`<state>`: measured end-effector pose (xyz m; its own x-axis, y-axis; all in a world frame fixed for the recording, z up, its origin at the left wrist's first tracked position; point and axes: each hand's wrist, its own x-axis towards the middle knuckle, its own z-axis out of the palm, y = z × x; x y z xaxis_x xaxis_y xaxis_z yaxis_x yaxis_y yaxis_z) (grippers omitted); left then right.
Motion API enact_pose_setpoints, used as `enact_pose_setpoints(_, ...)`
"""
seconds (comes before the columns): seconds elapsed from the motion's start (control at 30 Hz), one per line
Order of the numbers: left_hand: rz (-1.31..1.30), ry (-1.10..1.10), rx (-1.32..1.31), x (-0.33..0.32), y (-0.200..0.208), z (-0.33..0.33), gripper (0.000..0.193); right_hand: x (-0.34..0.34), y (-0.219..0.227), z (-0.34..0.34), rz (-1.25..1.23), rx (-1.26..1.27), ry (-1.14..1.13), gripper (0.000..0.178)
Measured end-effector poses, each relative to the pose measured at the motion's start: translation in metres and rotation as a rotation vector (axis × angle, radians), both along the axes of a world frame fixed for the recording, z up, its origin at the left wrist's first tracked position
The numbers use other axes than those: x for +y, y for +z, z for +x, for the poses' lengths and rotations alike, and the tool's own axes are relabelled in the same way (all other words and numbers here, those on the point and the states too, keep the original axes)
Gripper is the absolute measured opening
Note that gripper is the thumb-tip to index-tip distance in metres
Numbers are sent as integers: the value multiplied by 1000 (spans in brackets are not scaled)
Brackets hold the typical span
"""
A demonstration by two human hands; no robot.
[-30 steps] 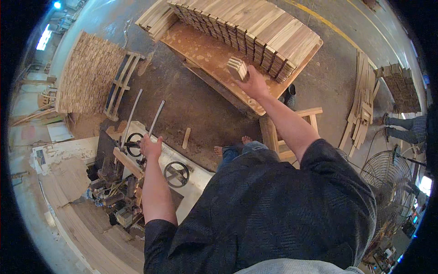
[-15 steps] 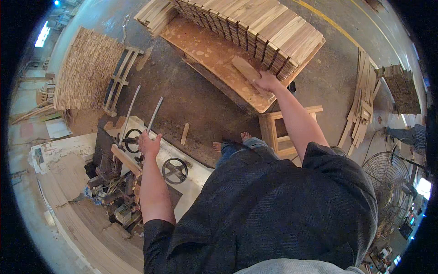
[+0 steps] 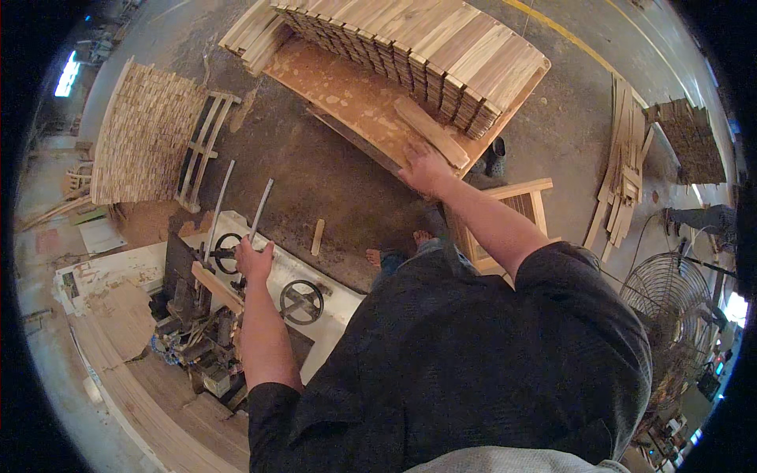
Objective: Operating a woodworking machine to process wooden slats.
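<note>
My right hand [image 3: 426, 169] hovers by the front edge of a wooden table [image 3: 339, 91], fingers spread and nothing held. Just beyond it, a loose wooden board [image 3: 432, 132] lies on the tabletop in front of a long stack of boards [image 3: 430, 47]. My left hand [image 3: 255, 258] is at a woodworking machine [image 3: 201, 335], beside the foot of a slanted metal rod [image 3: 262, 209]. Its thumb and fingers are apart, and I see nothing in its grasp. A narrow wooden piece [image 3: 218, 285] sits in the machine close to my left forearm.
Two black handwheels [image 3: 301, 302] are mounted on the machine's pale bed. A wooden stool-like frame [image 3: 505, 193] stands under my right arm. On the left is a large stack of wood pieces [image 3: 146, 134] beside a pallet [image 3: 206, 150]. A caged fan [image 3: 666, 303] stands at right.
My right hand has let go of the loose board and moved left and toward me, to the table's edge. The left hand stays by the rod, slightly shifted.
</note>
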<state>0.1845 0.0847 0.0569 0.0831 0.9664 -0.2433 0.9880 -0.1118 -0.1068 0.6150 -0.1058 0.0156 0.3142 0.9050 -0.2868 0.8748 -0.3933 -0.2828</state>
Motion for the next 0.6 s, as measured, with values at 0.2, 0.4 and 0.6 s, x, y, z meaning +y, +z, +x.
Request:
enact_pose_setpoints(0.2,-41,10,-65,6,-7,-9,78,3,-41,37,226,100,-203,71)
enact_pose_setpoints(0.4,-8,-14,-38,4,5,-10,88,-7,-36,1,291,-91,-60,68)
enact_pose_setpoints(0.6,-86,56,-87,0,35,-6,88,-21,-36,-10,282,-158,54,78)
